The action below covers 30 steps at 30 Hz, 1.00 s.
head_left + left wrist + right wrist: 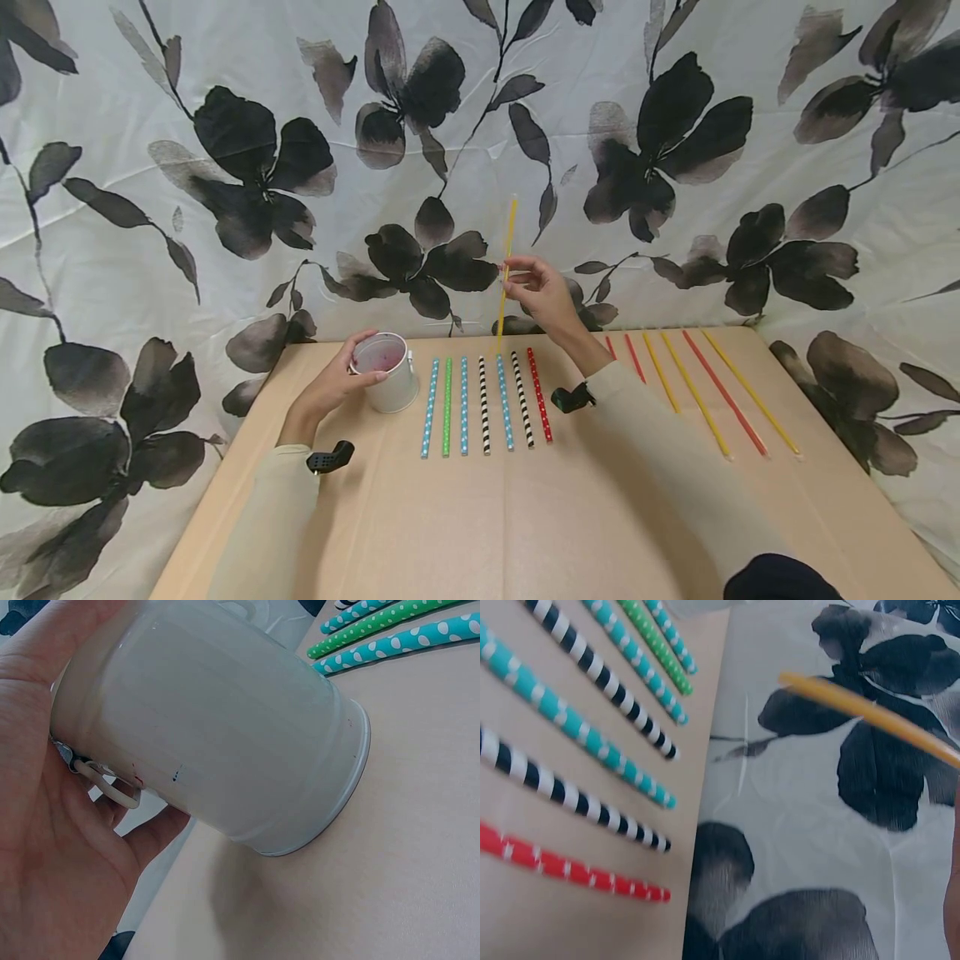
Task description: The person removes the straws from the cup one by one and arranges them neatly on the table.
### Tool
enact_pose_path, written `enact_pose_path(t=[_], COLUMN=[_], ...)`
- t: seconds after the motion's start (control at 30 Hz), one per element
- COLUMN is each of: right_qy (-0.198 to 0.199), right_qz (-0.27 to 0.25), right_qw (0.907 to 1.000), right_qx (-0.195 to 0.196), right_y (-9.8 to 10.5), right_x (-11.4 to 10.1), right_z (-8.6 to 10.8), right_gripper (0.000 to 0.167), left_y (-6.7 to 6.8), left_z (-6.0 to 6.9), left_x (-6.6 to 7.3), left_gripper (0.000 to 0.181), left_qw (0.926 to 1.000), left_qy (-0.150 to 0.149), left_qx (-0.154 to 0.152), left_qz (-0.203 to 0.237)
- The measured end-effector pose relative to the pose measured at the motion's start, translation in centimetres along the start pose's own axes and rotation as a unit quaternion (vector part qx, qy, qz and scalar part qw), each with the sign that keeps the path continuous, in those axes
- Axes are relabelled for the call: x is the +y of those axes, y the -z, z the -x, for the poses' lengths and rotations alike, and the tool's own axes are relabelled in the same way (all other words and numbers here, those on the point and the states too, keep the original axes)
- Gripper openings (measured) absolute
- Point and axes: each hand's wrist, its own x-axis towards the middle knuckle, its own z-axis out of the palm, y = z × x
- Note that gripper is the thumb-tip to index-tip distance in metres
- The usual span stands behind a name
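Observation:
My left hand (pixel 330 387) holds a small white metal bucket (pixel 395 390) near its rim, thumb on one side and fingers on the other. The left wrist view shows the bucket (pixel 217 720) from the side, with a small handle loop near the palm; I cannot tell whether its base touches the table. Raised above the table's far edge, my right hand (pixel 543 296) pinches a long yellow straw (pixel 512 229) upright. In the right wrist view only the lower part of this straw (pixel 870 712) shows; the pinching fingertips are hidden there.
Patterned paper straws lie in a row right of the bucket: blue dotted (pixel 430 408), green dotted (pixel 447 408), black-and-white striped (pixel 483 408) and red (pixel 538 396). Several plain yellow (pixel 697 396) and red straws (pixel 726 393) lie at the right. A floral cloth (pixel 480 167) hangs behind the table (pixel 450 525).

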Motion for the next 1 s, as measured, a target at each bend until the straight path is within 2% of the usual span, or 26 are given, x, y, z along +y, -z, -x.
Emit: enact_pose_path(t=[0.23, 0.4, 0.63, 0.83, 1.0], right_qy=[0.008, 0.001, -0.040, -0.096, -0.114], right_qz=[0.059, 0.082, 0.106, 0.157, 0.208], right_qw=[0.9980, 0.9961, 0.9924, 0.9811, 0.9691], right_qx=[-0.019, -0.033, -0.046, -0.059, -0.067], right_y=[3.0, 5.4, 8.4, 10.7, 12.8], right_x=[-0.5, -1.0, -2.0, -3.2, -3.3], right_z=[0.6, 1.0, 1.6, 2.5, 3.2], right_gripper=[0.041, 0.043, 0.046, 0.048, 0.045], left_y=[-0.2, -0.3, -0.1, 0.2, 0.4], left_z=[-0.3, -0.4, -0.7, -1.1, -1.7], left_x=[-0.1, -0.1, -0.1, -0.3, -0.5], left_gripper=[0.087, 0.087, 0.088, 0.088, 0.088], left_qw=[1.0000, 0.9999, 0.9999, 0.9999, 0.9999], left_qy=[0.000, 0.007, 0.011, 0.006, 0.005], left_qx=[0.001, 0.007, 0.006, 0.004, 0.001], left_qz=[-0.001, -0.007, -0.009, -0.013, -0.013])
